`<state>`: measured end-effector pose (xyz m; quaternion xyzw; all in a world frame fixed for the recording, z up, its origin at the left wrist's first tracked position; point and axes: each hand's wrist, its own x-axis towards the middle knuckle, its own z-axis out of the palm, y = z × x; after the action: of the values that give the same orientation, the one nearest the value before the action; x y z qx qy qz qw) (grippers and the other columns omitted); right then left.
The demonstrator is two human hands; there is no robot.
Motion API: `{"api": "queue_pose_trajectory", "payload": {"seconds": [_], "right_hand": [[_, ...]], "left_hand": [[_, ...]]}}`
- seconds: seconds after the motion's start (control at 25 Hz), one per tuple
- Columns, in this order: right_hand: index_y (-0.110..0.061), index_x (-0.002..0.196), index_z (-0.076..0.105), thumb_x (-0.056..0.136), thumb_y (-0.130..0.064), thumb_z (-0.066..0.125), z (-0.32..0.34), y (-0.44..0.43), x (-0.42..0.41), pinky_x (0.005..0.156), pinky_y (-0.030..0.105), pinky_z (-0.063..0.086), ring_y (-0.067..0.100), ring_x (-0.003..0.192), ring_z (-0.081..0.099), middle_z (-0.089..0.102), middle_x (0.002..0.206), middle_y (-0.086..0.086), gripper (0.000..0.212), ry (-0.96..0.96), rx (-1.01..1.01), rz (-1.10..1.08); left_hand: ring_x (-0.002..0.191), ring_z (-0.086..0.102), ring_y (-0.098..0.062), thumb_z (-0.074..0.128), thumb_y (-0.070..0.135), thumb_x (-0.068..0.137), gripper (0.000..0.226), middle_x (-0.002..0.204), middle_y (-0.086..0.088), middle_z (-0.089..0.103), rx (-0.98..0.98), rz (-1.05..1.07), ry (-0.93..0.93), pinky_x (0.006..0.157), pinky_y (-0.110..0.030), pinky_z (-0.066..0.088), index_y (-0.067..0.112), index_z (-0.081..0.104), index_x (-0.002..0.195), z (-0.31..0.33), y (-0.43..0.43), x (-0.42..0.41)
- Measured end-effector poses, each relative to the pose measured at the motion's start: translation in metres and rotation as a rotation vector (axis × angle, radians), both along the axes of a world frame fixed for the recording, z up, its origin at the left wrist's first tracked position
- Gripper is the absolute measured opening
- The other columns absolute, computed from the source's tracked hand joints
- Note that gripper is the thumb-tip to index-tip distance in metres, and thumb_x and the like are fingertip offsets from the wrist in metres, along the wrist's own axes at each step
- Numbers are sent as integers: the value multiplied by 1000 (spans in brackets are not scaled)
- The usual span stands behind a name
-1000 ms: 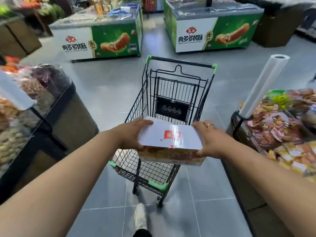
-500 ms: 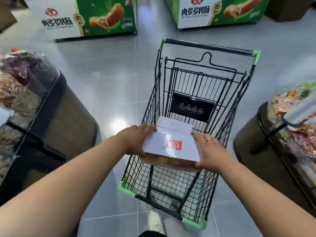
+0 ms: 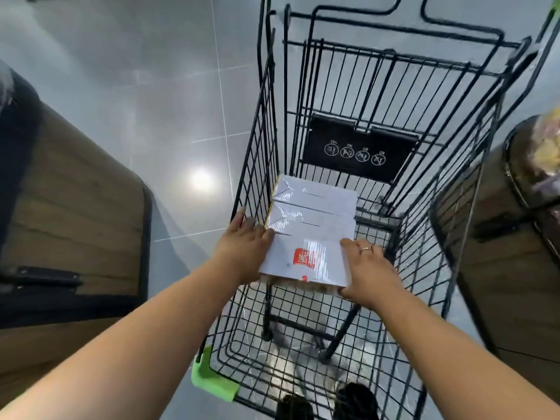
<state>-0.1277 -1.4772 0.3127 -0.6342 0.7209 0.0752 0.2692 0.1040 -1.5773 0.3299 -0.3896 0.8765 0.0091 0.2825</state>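
While both hands clasp it from either side, the box [image 3: 306, 234] sits inside the cart [image 3: 257, 165], along the basket's left wall and toward its far end. It is white, wrapped in clear film, with a red mark on the near part of its top. Its far edge lies just below the black plate [image 3: 357, 153] on the cart's far wall. Whether the box rests on the wire bottom or is held above it cannot be told.

The left hand [image 3: 242, 247] grips the box's left edge, with the thumb laid over the top and the fingers reaching forward beside the left wall. The right hand [image 3: 368, 271] grips the right edge near the near corner, its fingers curled onto the top. One of them wears a ring [image 3: 365, 249].

A green bumper [image 3: 212, 380] caps the cart's near-left corner. The cart stands on a grey tiled floor [image 3: 151, 101], and a lamp's glare shows on a tile left of the basket. Wood-sided stands flank the cart, a left stand [image 3: 75, 207] and a right stand [image 3: 509, 268]. Bagged goods [image 3: 545, 147] lie on top of the right one. Dark shoes [image 3: 354, 401] show through the wires at the near edge.
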Motion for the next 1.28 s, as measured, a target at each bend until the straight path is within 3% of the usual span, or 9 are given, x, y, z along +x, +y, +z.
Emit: {"api": "queue_pose_trajectory", "payload": {"seconds": [0.16, 0.4, 0.68, 0.96, 1.28], "right_hand": [[-16, 146, 14, 73, -48, 75, -53, -13, -5, 96, 43, 44, 29, 124, 34, 31, 138, 10, 100, 15, 22, -53], [-16, 139, 26, 69, -42, 80, -104, -20, 5, 90, 40, 46, 30, 113, 40, 33, 128, 9, 93, 37, -14, -66], [-19, 150, 15, 76, -34, 78, -117, -12, 17, 93, 42, 48, 33, 125, 33, 12, 145, 10, 98, 51, 14, -119], [-24, 152, 9, 73, -53, 76, -72, 3, 13, 103, 45, 43, 33, 133, 31, 11, 152, 10, 108, 17, 51, -253], [-27, 150, 17, 73, -52, 76, 54, 34, 5, 107, 44, 36, 33, 136, 31, 14, 154, 9, 100, -29, -174, -410]], "left_hand": [[147, 11, -33, 56, 23, 86, 78, 153, -14, 27, 17, 23, -72, 116, -49, -18, 7, 14, 150, -42, -11, -22], [145, 7, -34, 65, 21, 81, 89, 154, -12, 22, 50, 107, -190, 116, -50, -12, 12, 10, 151, -81, -29, -36], [141, 16, -33, 55, 14, 84, 80, 152, -15, 18, -10, 128, -140, 119, -45, -2, 12, 10, 150, -97, -16, -29], [140, 25, -33, 65, 36, 83, 87, 150, -12, 26, -29, 173, 24, 119, -45, 9, 17, 14, 150, -60, -6, -24], [141, 26, -32, 63, 53, 84, 94, 156, -11, 21, -150, -38, 270, 117, -43, 17, 18, 9, 153, 71, 12, -42]]}}
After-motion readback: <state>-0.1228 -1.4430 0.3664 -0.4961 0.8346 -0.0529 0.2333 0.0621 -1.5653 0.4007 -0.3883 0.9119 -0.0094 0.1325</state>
